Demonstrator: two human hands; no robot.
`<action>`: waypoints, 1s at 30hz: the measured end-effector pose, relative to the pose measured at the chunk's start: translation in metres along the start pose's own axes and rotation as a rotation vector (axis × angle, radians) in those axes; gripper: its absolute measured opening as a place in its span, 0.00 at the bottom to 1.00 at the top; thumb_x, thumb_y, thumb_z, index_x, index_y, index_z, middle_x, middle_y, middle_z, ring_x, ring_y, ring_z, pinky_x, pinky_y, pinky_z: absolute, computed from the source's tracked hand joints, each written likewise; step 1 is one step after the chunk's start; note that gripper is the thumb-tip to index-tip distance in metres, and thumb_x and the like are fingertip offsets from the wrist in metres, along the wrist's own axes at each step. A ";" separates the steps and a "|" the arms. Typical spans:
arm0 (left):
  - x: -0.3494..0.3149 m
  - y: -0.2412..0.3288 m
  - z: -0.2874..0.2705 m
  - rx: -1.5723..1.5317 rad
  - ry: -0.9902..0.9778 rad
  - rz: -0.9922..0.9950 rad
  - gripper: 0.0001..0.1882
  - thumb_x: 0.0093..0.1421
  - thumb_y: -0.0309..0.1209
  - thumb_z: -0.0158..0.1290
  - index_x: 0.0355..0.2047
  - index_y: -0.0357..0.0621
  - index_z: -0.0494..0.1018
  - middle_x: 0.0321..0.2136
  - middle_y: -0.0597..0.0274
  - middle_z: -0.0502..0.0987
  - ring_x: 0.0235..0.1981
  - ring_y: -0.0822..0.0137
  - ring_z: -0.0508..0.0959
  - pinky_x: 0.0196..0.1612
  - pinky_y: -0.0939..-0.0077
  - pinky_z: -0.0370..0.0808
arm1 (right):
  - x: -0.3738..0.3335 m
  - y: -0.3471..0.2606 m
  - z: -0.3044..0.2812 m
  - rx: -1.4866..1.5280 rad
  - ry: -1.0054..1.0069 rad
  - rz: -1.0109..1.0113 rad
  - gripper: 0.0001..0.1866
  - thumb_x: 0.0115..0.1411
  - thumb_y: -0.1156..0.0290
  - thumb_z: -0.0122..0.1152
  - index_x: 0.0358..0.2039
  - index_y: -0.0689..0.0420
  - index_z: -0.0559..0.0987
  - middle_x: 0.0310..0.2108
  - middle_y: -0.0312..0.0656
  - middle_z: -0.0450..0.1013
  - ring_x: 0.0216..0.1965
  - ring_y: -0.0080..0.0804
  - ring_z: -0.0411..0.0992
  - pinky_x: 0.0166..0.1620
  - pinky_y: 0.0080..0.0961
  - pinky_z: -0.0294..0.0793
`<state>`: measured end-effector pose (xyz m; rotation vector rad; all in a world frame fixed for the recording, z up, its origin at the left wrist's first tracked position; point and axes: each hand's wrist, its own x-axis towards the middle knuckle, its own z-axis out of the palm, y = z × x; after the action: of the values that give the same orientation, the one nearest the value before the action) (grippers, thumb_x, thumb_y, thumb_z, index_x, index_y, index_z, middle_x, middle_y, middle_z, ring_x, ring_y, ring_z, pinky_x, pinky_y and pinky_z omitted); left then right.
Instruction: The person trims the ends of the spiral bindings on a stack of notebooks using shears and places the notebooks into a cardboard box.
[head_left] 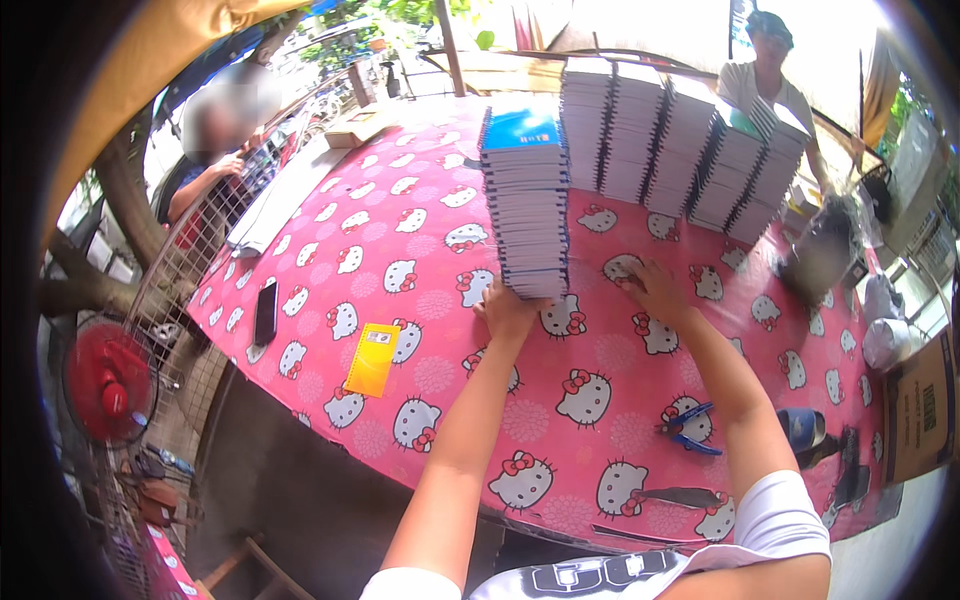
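Observation:
A tall stack of spiral-bound notebooks (528,210), topped by a blue cover, stands on the pink table ahead of me. My left hand (508,308) lies against the near bottom edge of this stack, its fingers spread at the base and some of them partly hidden. To the right, my right hand (658,292) is open over the tablecloth, fingers apart and nothing in them. Behind both hands rises a row of several more tall notebook stacks (632,135), with dark spiral bindings along their sides.
Blue-handled pliers (692,430) lie near my right forearm, with a dark blade-like strip (682,496) closer to me. At left are a yellow notebook (372,360) and a phone (265,313). A cardboard box (920,410) sits at far right. Two people are across the table.

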<state>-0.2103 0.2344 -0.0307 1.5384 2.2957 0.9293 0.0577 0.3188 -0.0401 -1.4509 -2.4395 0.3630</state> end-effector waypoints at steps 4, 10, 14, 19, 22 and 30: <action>0.031 0.002 0.010 -0.017 -0.047 -0.061 0.44 0.32 0.52 0.71 0.51 0.51 0.70 0.46 0.65 0.75 0.54 0.53 0.69 0.55 0.43 0.58 | -0.017 0.013 0.006 -0.130 0.215 -0.015 0.30 0.61 0.45 0.49 0.57 0.53 0.68 0.61 0.48 0.62 0.64 0.47 0.56 0.62 0.53 0.53; 0.072 0.010 0.024 -0.038 0.084 0.025 0.43 0.30 0.53 0.71 0.49 0.53 0.72 0.45 0.66 0.77 0.50 0.53 0.72 0.51 0.47 0.63 | -0.011 0.024 0.010 -0.159 0.329 -0.029 0.30 0.61 0.45 0.48 0.57 0.51 0.68 0.61 0.45 0.62 0.63 0.46 0.57 0.61 0.54 0.53; 0.106 0.011 0.033 -0.066 -0.038 -0.014 0.40 0.29 0.52 0.72 0.45 0.52 0.74 0.42 0.63 0.79 0.50 0.53 0.73 0.50 0.44 0.64 | -0.017 0.021 0.011 -0.130 0.270 -0.028 0.29 0.61 0.47 0.50 0.56 0.51 0.69 0.61 0.45 0.62 0.62 0.45 0.58 0.60 0.55 0.54; 0.144 0.003 0.043 0.071 -0.049 0.029 0.37 0.30 0.52 0.71 0.41 0.50 0.76 0.39 0.61 0.81 0.45 0.56 0.77 0.51 0.41 0.63 | -0.019 0.018 0.009 -0.137 0.303 -0.020 0.27 0.60 0.49 0.53 0.54 0.52 0.70 0.59 0.45 0.64 0.61 0.44 0.59 0.58 0.52 0.57; 0.166 -0.007 0.048 0.014 -0.073 0.089 0.37 0.30 0.51 0.71 0.41 0.49 0.76 0.38 0.61 0.81 0.44 0.56 0.79 0.53 0.38 0.61 | -0.019 0.011 0.002 -0.138 0.289 -0.018 0.26 0.59 0.51 0.54 0.54 0.52 0.71 0.59 0.45 0.64 0.61 0.43 0.59 0.58 0.51 0.57; 0.203 0.001 0.071 -0.015 0.017 0.093 0.40 0.28 0.53 0.72 0.42 0.48 0.76 0.40 0.59 0.80 0.45 0.54 0.78 0.54 0.40 0.64 | -0.018 0.011 0.002 -0.114 0.328 -0.061 0.24 0.58 0.55 0.55 0.52 0.53 0.71 0.56 0.45 0.66 0.59 0.44 0.61 0.58 0.50 0.55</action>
<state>-0.2594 0.4430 -0.0534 1.6494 2.2410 0.9837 0.0742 0.3082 -0.0482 -1.3526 -2.2608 -0.0281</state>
